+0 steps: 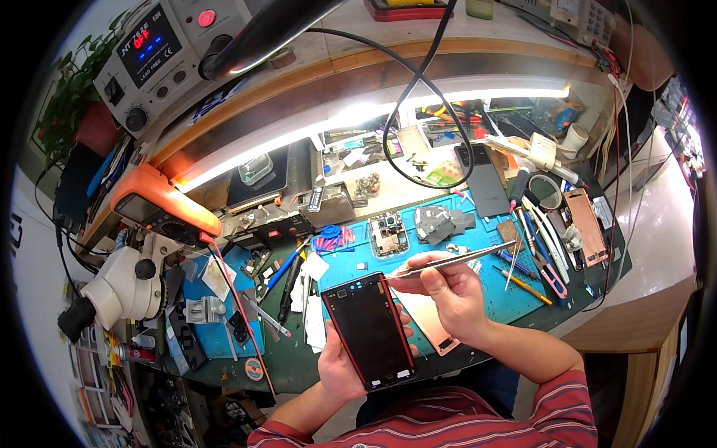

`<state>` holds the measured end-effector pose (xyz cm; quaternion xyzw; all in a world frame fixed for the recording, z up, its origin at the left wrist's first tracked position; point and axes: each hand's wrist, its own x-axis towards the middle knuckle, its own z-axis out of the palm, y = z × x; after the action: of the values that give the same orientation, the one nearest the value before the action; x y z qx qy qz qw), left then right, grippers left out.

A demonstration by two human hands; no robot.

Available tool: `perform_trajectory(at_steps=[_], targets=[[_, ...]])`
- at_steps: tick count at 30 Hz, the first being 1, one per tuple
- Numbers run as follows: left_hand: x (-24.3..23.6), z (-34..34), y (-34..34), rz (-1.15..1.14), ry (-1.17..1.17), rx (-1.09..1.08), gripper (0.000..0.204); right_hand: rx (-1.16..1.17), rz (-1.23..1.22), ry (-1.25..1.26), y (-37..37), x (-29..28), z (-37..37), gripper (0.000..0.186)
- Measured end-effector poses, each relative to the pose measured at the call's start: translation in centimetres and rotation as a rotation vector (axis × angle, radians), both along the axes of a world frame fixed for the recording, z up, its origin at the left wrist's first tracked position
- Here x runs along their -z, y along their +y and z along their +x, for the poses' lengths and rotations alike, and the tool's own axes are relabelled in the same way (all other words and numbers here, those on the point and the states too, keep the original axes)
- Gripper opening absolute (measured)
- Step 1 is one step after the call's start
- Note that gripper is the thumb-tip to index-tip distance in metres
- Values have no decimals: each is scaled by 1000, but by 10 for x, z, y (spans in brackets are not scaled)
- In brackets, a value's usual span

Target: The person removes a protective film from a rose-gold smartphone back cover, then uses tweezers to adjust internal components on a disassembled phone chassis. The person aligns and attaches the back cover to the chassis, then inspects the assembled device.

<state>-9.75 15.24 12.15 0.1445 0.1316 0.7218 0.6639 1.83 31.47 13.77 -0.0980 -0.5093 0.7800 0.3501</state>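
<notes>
My left hand (341, 371) is closed around a black phone screen assembly with red edges (367, 328), its dark face tilted up toward me near the bench's front edge. To the right and a bit higher, my right hand (454, 299) pinches a thin flat panel (482, 254) between thumb and fingers. That panel shows nearly edge-on, so its faces are mostly hidden, and its left end comes close to the assembly's top right corner. A rose-gold phone back (424, 322) lies on the bench between my hands, partly covered by them.
Beyond my hands, a clear tray with a phone circuit board (388, 234) rests on the blue mat (340, 278). Tweezers, cutters and screwdrivers crowd the right, beside another rose-gold phone back (586, 225). At left stand an orange multimeter (166, 203) and a white microscope (119, 291). A black cable (385, 142) hangs overhead.
</notes>
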Motion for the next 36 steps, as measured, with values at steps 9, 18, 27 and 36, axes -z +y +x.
perform_trajectory(at_steps=[9,18,27,36], targets=[[-1,0,1,-17,10,1,87,5,3,7,1,2,-1,25],[-2,1,1,-20,9,1,87,3,-1,-9,1,0,-1,23],[0,-1,0,-5,-53,28,85,-3,4,33,2,2,-2,21],[-2,0,1,-11,-89,38,84,-26,40,102,4,8,-3,19]])
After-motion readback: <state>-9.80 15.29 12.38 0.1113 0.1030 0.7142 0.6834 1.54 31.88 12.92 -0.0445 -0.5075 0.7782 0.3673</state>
